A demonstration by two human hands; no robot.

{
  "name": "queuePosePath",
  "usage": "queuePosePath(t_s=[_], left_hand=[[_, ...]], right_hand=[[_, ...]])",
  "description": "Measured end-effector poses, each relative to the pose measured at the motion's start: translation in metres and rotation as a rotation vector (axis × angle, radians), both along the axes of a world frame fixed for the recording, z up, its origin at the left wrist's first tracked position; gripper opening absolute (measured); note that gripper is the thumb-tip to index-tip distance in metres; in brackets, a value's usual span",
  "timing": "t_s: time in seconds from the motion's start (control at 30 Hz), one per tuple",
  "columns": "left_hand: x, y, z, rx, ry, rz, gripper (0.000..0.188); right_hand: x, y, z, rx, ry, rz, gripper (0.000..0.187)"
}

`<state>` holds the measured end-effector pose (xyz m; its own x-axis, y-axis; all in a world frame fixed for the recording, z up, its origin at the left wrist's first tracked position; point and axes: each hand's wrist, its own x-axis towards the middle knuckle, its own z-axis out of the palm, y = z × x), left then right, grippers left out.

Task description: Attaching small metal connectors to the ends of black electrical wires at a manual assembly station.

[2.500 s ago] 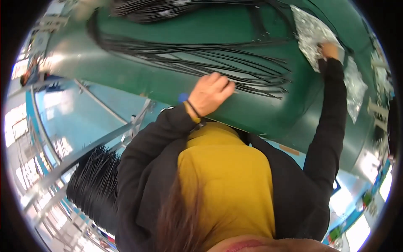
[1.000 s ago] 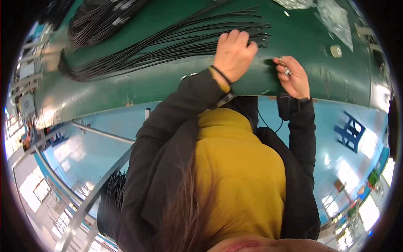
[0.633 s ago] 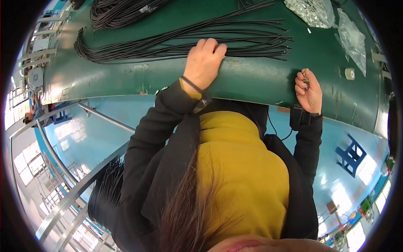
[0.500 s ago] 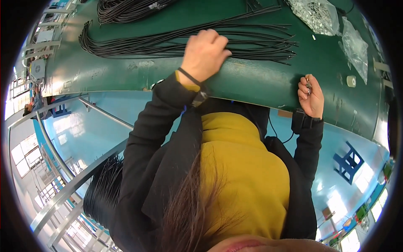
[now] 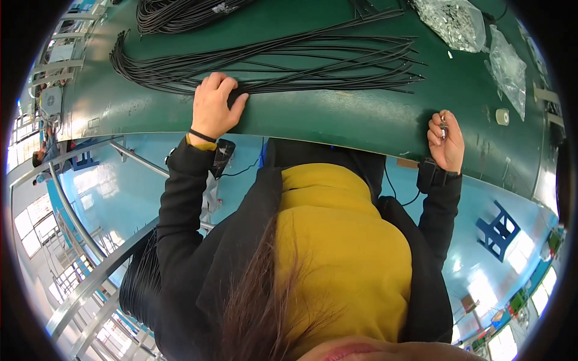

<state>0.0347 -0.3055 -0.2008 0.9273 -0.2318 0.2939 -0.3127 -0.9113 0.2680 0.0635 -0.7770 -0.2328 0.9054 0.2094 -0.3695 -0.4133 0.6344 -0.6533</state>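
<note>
A long bundle of thin black cables (image 5: 283, 53) lies across the green table, looped at its left end and fanned out at the right. My left hand (image 5: 215, 107) rests on the bundle's near edge, its fingers bent over the cables and its thumb spread away to the right. The fingertips are hidden from sight. Near the table's front edge on the right, my right hand (image 5: 447, 141) is closed around small metal pieces (image 5: 444, 127), which show between the curled fingers. Their exact kind is too small to make out.
Another coil of black cable (image 5: 180, 17) lies at the back left. Back right are a clear bag of small silvery parts (image 5: 453, 25), a crumpled plastic bag (image 5: 507, 69) and a roll of tape (image 5: 502, 117). Below the table are a metal rail (image 5: 108, 265) and a blue stool (image 5: 498, 231).
My left hand has moved left along the near side of the cable bundle, and some cables have shifted. My right hand stays almost in place, still closed on the small metal pieces.
</note>
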Motion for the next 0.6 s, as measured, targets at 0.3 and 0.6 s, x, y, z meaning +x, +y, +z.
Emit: queuePosePath(t_s=[0.3, 0.6], left_hand=[[0.018, -0.125, -0.019, -0.191, -0.058, -0.185, 0.026], [0.019, -0.186, -0.031, -0.205, -0.016, -0.498, 0.021]], right_hand=[[0.000, 0.005, -0.001, -0.010, -0.050, -0.037, 0.013], [-0.001, 0.007, 0.004, -0.020, -0.061, -0.085, 0.014]])
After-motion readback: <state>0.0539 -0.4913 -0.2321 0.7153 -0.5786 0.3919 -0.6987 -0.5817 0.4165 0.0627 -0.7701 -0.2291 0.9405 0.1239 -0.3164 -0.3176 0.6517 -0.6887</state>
